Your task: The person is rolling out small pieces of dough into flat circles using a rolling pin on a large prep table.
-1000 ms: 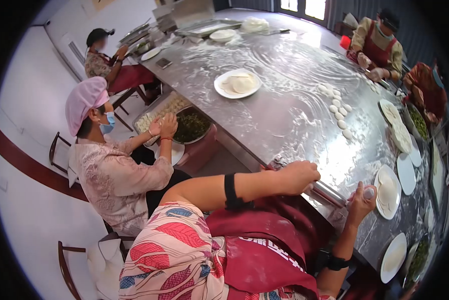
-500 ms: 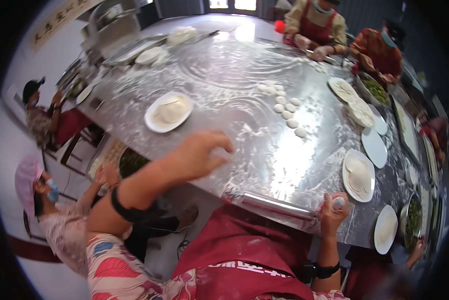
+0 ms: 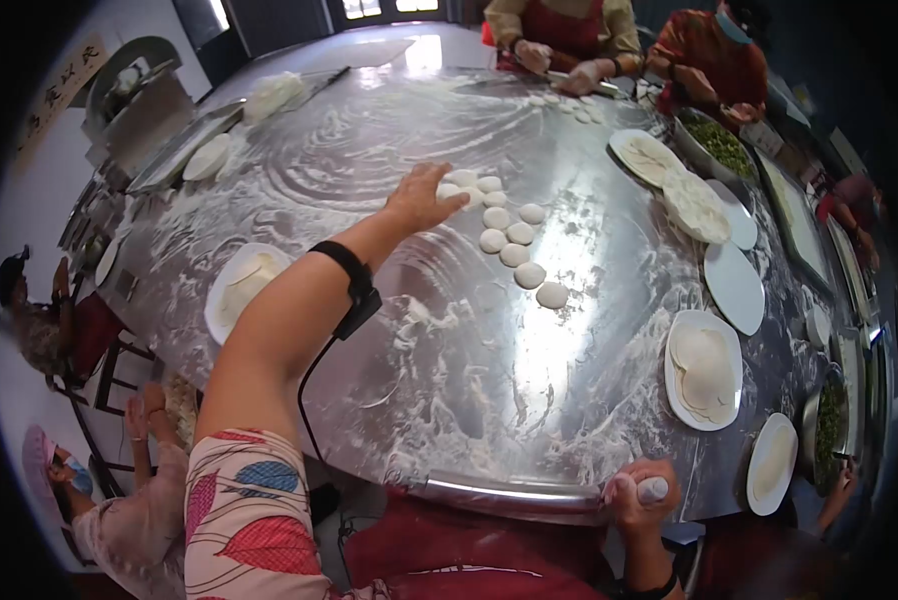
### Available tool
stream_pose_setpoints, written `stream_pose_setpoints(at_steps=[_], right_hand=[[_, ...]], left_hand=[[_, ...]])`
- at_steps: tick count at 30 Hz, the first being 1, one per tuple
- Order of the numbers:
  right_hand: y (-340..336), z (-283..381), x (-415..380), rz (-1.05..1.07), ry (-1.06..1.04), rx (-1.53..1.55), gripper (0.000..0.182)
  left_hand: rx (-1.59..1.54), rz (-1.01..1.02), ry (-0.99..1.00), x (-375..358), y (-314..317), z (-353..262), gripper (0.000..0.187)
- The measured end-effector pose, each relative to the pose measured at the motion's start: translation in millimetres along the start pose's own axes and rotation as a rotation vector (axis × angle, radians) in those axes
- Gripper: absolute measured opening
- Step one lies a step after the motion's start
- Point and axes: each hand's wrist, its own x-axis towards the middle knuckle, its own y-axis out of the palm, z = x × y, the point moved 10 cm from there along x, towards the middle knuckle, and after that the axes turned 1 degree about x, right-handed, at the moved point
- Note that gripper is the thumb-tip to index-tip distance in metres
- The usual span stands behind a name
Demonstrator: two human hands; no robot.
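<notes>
My left hand [image 3: 424,198] is stretched far over the steel table, thumb and fingers apart, right at the upper-left end of a group of small flattened dough rounds [image 3: 519,232]. My right hand [image 3: 642,495] is wrapped round one end of a metal rolling pin [image 3: 519,490], which lies along the near table edge; the pale handle tip pokes out of my fist. Right of the dough, a white plate [image 3: 676,400] bears thin rolled dough wrappers [image 3: 706,372]. Beyond my left forearm, another plate [image 3: 216,305] of wrappers is partly covered.
The floured steel table [image 3: 449,370] fills the middle. More white plates [image 3: 734,290] line its right side, with bowls of green filling [image 3: 714,145]. A dough mass [image 3: 274,95] lies at the far left. Co-workers [image 3: 559,40] stand opposite; others sit at left [image 3: 119,520].
My left hand has reached forward over the table from near its front edge to the dough rounds. My right hand keeps hold of the rolling pin. The head view has shifted.
</notes>
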Motion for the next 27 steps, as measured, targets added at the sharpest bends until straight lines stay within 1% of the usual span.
stream_pose_setpoints(at_steps=[1, 2, 5, 6, 9, 10, 11, 15, 16, 19, 20, 23, 27], right_hand=[[0, 2, 0, 0.029, -0.008, -0.049, 0.020], [9, 10, 2, 0.128, -0.070, -0.075, 0.021], [11, 6, 4, 0.133, -0.026, -0.022, 0.021], [11, 3, 4, 0.109, -0.007, 0.028, 0.022], [12, -1, 5, 0.114, 0.027, 0.072, 0.022], [12, -1, 6, 0.113, 0.024, 0.076, 0.021], [12, -1, 6, 0.112, 0.019, 0.081, 0.021], [10, 1, 4, 0.080, 0.010, 0.063, 0.019], [2, -5, 1, -0.021, 0.093, 0.109, 0.019], [-3, -7, -4, -0.045, 0.063, -0.026, 0.018], [-5, -4, -3, -0.076, 0.049, -0.058, 0.018], [-3, 2, -3, -0.093, 0.036, -0.005, 0.018], [-3, -6, -12, -0.093, 0.047, 0.045, 0.018]], left_hand=[[0.006, -0.022, -0.003, 12, 16, 4, 0.074], [0.013, -0.044, -0.008, 24, 29, 8, 0.074], [-0.022, 0.076, -0.026, 45, 63, -1, 0.072], [0.009, 0.049, -0.003, 43, 64, -17, 0.068], [0.028, 0.116, 0.113, 44, 76, -63, 0.064], [0.031, 0.148, 0.202, 42, 84, -81, 0.063], [0.047, 0.171, 0.248, 38, 91, -95, 0.064], [0.065, 0.257, 0.425, -8, 103, -154, 0.067], [0.060, 0.276, 0.467, -22, 103, -165, 0.067], [0.048, 0.348, 0.534, -69, 102, -189, 0.067], [0.050, 0.356, 0.573, -86, 97, -195, 0.064], [0.011, 0.461, 0.610, -122, 90, -208, 0.061], [-0.126, 0.467, 0.544, -107, 74, -236, 0.060]])
